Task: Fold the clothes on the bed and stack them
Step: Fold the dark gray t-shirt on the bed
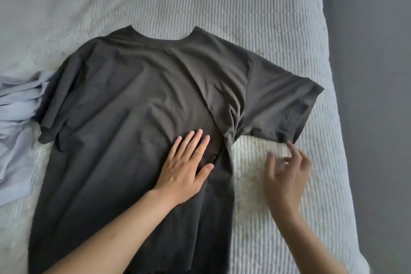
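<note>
Charcoal T-shirt lies spread, unfolded; left hand presses flat-fingered, right hand reaches loose-fingered for the sleeve, blue clothes waiting.

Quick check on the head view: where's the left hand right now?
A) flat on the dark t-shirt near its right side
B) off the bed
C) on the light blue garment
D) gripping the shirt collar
A: the left hand lies with straight fingers pressed flat on the dark t-shirt, below the armpit of the sleeve that the right hand reaches toward; the light blue garment lies untouched at the far left.
</note>
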